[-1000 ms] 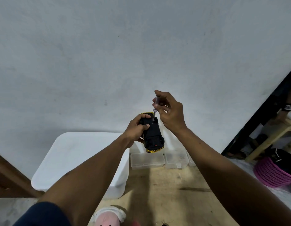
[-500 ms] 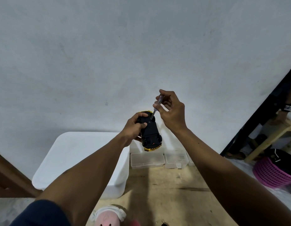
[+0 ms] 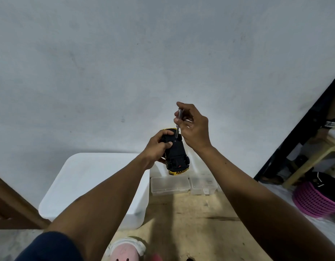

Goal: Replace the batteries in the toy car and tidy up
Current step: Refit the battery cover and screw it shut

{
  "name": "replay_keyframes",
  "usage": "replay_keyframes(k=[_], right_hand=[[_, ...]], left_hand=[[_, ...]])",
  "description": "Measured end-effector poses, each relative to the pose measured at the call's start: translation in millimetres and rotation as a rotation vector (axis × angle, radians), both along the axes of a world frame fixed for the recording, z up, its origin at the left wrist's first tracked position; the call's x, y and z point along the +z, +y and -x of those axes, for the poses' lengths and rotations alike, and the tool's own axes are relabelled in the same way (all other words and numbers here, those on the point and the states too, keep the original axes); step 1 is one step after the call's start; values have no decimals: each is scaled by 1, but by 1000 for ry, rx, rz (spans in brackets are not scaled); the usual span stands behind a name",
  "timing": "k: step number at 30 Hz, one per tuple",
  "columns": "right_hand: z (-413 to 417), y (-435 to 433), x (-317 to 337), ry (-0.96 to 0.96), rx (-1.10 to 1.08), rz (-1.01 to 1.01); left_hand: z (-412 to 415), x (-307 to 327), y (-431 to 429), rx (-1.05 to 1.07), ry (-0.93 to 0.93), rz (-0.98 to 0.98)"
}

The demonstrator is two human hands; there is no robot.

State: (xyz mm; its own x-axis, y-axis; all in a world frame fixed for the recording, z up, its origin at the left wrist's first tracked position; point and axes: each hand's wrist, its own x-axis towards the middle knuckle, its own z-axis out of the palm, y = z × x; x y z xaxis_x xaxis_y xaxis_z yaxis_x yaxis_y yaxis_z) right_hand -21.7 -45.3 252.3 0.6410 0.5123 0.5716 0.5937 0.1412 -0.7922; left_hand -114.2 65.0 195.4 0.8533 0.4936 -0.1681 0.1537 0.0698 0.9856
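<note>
Two clear plastic boxes [image 3: 169, 185] lie on the wooden surface [image 3: 191, 213] beside a white bin [image 3: 91, 185]; above them the left hand [image 3: 157, 146] grips the toy car [image 3: 177, 155], upturned in mid-air — the right hand [image 3: 194, 127] pinches a slim screwdriver [image 3: 178, 121] nearly upright, tip at its black underside, before the grey wall [image 3: 162, 53].

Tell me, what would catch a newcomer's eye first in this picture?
Mid-frame, against a bare grey wall, the left grip, a bare hand, holds a black toy car with gold trim, underside up. Just above it the right grip pinches a slim screwdriver, its tip down at the car's underside. Below sit a big white box at left and a pink basket at far right.
</note>
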Motion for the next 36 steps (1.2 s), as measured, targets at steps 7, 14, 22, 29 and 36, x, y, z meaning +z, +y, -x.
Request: replay_keyframes(k=[7,14,22,29,36], right_hand=[[-4,-9,-7,-13,17,-28],[-5,-11,-7,-95,-17,17],[-4,-12,-12,-106,-49,19],[-3,-6,-7,-165,-95,50],[-9,-13,-8,-104,-42,12]], left_hand=[[5,-1,6,36,-1,9],[1,5,2,19,-19,2],[4,0,1,25,-14,-6],[1,-1,-4,20,-31,-12],[0,5,3,22,-23,-5]])
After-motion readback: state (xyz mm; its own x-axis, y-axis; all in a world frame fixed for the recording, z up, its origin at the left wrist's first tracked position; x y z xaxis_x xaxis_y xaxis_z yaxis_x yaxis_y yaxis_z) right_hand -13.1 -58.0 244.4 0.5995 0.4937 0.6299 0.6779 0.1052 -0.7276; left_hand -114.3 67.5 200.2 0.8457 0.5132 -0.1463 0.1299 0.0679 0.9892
